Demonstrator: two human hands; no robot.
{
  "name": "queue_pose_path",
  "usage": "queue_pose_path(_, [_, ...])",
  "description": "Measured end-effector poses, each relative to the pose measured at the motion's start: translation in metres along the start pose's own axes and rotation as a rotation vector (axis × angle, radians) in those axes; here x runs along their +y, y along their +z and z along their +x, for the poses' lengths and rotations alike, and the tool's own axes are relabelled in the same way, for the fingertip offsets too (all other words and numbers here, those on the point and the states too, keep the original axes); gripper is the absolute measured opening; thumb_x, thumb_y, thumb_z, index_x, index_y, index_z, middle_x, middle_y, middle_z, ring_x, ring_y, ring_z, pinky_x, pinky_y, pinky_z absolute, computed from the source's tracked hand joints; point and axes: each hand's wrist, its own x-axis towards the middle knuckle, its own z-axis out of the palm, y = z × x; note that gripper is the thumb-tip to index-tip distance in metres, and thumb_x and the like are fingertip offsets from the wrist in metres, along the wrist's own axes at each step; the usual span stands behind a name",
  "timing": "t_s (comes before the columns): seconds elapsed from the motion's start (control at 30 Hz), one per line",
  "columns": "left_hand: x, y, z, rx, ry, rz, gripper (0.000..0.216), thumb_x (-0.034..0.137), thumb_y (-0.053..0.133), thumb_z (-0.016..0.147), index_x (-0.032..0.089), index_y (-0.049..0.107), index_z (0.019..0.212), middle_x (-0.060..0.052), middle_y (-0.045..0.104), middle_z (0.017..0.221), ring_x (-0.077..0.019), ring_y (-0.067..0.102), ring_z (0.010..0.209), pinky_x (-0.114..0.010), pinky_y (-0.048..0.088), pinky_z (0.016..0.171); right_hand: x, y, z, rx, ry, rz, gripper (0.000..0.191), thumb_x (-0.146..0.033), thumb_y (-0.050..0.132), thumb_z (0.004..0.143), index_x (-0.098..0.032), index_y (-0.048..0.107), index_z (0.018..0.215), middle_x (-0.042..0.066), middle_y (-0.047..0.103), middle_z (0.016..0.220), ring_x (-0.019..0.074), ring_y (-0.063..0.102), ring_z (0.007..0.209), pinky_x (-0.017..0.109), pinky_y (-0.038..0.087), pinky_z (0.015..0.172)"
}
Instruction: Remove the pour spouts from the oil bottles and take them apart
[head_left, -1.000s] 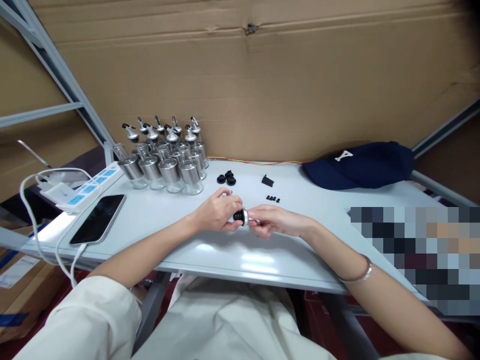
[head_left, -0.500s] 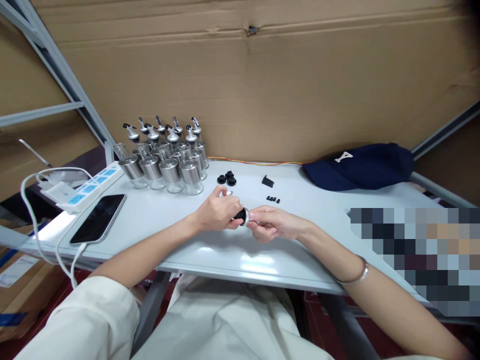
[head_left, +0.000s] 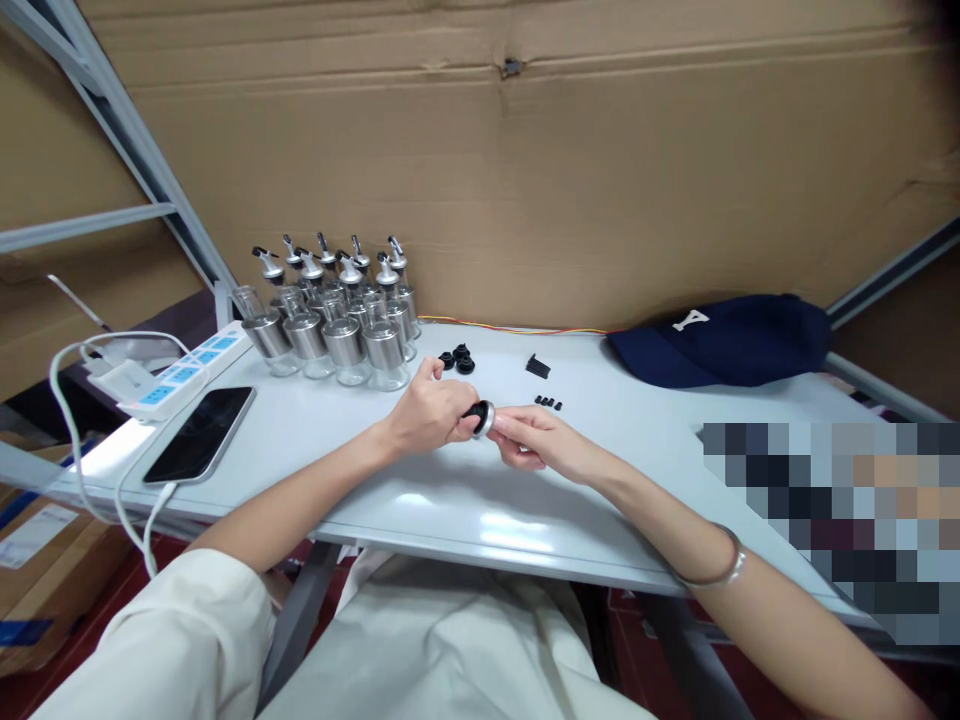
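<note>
left grip (head_left: 429,414) wrapped round the spout (head_left: 478,414) at its black end | right grip (head_left: 534,436) pinching at the silver rim (head_left: 488,419) | spout's above the desk (head_left: 600,395), between both | imo keep it straight, go gentle

We lose much of the pourer top (head_left: 486,420) in the left hand (head_left: 431,412); pixel blocks (head_left: 840,530) mask the desk (head_left: 450,500) near its right edge; by its back-left corner, front bottles (head_left: 346,350) partly cover rear bottles (head_left: 407,300).
</note>
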Motion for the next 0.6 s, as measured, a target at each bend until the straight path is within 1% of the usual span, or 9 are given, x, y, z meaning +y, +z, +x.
queue_pose_path(0.1, [-0.0017,-0.0007,0.0002,-0.049,-0.050,-0.039,0.048,0.034,0.011,0.097,0.018,0.042,0.065,0.003,0.055,0.053,-0.0110,0.029,0.047,-0.034,0.027,0.067,-0.0016,0.0034,0.0012,0.066,-0.024,-0.071,0.044,-0.058,0.048,0.084,-0.019,0.039,0.065,-0.010,0.028,0.049,0.0042,0.020,0.042,0.022,0.015,0.041])
queue_pose_path(0.2, [-0.0024,-0.0014,0.0012,-0.070,-0.086,-0.075,0.047,0.034,0.011,0.097,0.018,0.041,0.064,0.003,0.052,0.051,-0.0112,0.026,0.047,-0.033,0.028,0.067,-0.0046,0.0060,-0.0006,0.142,-0.039,-0.217,0.044,-0.059,0.045,0.085,-0.019,0.040,0.067,-0.008,0.027,0.052,0.0054,0.021,0.045,0.023,0.017,0.043])
queue_pose_path(0.33, [-0.0024,-0.0007,0.0016,-0.087,-0.119,-0.104,0.047,0.036,0.009,0.097,0.018,0.039,0.065,0.003,0.051,0.053,-0.0116,0.024,0.048,-0.033,0.029,0.067,-0.0082,0.0068,-0.0038,0.224,-0.069,-0.477,0.041,-0.054,0.039,0.089,-0.020,0.039,0.067,-0.006,0.034,0.053,0.0067,0.026,0.046,0.022,0.022,0.045])
queue_pose_path(0.4, [-0.0025,-0.0002,0.0013,-0.104,-0.136,-0.122,0.047,0.037,0.008,0.097,0.018,0.038,0.065,0.003,0.051,0.054,-0.0118,0.023,0.049,-0.034,0.029,0.068,-0.0088,0.0058,-0.0044,0.253,-0.108,-0.623,0.038,-0.048,0.037,0.091,-0.020,0.039,0.066,-0.006,0.037,0.052,0.0069,0.029,0.046,0.022,0.025,0.046])
queue_pose_path(0.47, [-0.0029,-0.0002,0.0010,-0.109,-0.146,-0.145,0.047,0.037,0.009,0.097,0.018,0.038,0.065,0.003,0.051,0.055,-0.0118,0.023,0.049,-0.034,0.029,0.068,-0.0082,0.0044,-0.0044,0.282,-0.155,-0.760,0.034,-0.043,0.036,0.092,-0.020,0.038,0.067,-0.007,0.036,0.050,0.0071,0.029,0.044,0.021,0.026,0.046])
queue_pose_path(0.53, [-0.0033,-0.0005,0.0008,-0.107,-0.153,-0.165,0.047,0.037,0.009,0.097,0.018,0.038,0.066,0.003,0.051,0.056,-0.0120,0.022,0.050,-0.034,0.029,0.069,-0.0064,0.0028,-0.0040,0.311,-0.212,-0.876,0.032,-0.040,0.035,0.093,-0.021,0.038,0.068,-0.007,0.034,0.049,0.0075,0.030,0.043,0.021,0.026,0.046])
queue_pose_path(0.6, [-0.0033,-0.0009,0.0007,-0.113,-0.156,-0.187,0.047,0.039,0.008,0.097,0.018,0.038,0.066,0.002,0.051,0.057,-0.0123,0.022,0.051,-0.034,0.029,0.069,-0.0038,0.0014,-0.0035,0.337,-0.285,-0.987,0.031,-0.039,0.035,0.093,-0.021,0.039,0.069,-0.006,0.038,0.050,0.0082,0.032,0.043,0.021,0.026,0.047])
